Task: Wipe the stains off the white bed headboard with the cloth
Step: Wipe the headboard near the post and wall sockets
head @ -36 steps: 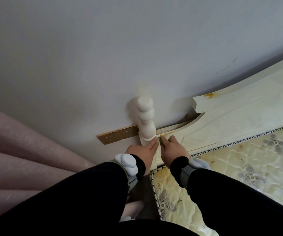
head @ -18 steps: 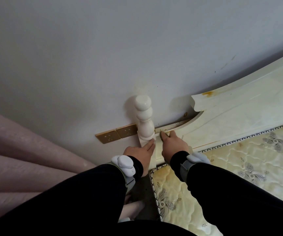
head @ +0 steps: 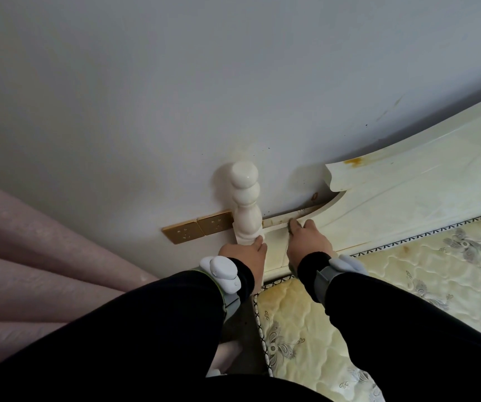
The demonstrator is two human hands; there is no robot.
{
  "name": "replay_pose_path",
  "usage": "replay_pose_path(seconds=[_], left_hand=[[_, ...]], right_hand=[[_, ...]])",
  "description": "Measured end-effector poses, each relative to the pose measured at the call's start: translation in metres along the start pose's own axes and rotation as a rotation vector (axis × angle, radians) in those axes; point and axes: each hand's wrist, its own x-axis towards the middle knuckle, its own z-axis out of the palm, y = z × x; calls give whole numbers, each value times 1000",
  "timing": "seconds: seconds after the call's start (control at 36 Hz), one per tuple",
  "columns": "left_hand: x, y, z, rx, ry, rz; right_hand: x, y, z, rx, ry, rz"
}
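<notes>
Headboard [head: 407, 204], where?

Cream-white, runs from frame centre out to the right edge, flat against the grey wall [head: 175, 82]. Turned post [head: 246, 198] is its left end, just left of centre.

Cloth?

Cloth [head: 293, 226] is olive-green, bunched under the right hand [head: 306, 242], centre frame. Only a bit pokes out past the fingertips. It touches the narrow rail [head: 277, 221] between the post and the curved panel.

Right hand fingers?

Curled over the cloth, gripping it and pressing it on the rail.

Left hand?

Left hand [head: 245, 255] sits just left of the right one, at the foot of the post. Fingers look straight, tips touching the post base, holding nothing I can see.

Stains?

Orange-brown stain [head: 353, 161] on the headboard's top edge, right of centre, well apart from the cloth. Dark grime [head: 303, 211] along the rail, just above and right of the cloth.

Other stuff?

Patterned yellowish mattress [head: 407, 285] lower right, below the headboard. Two gold socket plates [head: 184, 232] on the wall, just left of the post. Pink curtain [head: 30, 256] at the left edge. Black sleeves [head: 146, 329] and a white wrist unit [head: 222, 269] on each forearm.
</notes>
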Motion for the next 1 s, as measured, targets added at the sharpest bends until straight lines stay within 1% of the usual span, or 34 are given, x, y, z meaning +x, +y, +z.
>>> replay_pose_path(seconds=[0.17, 0.22, 0.31, 0.36, 0.47, 0.64, 0.72, 0.86, 0.92, 1.0], left_hand=[[-2, -3, -2, 8, -20, 23], [-2, -4, -3, 12, -30, 31], [-2, -4, -3, 19, -41, 27], [-1, -4, -2, 19, -47, 26], [0, -4, -2, 15, -60, 21], [-4, -5, -4, -12, 9, 26], [-6, -5, -7, -19, -4, 38], [-3, -7, -4, 8, -41, 32], [-2, -7, -4, 7, -62, 32], [-3, -6, -5, -4, -58, 25]], right_hand=[[-6, -8, 8, -26, -30, -113], [-5, -2, 2, -20, -11, -79], [3, 10, -8, 28, 29, 52], [7, 14, -11, 42, 43, 80], [6, 5, -5, 32, 7, -7], [-3, -15, 10, 8, -68, -147], [-5, -16, 6, -20, -54, -130], [4, 0, -10, 17, -22, 6], [6, 2, -10, 6, -29, -14], [3, -6, -4, 1, -34, -95]])
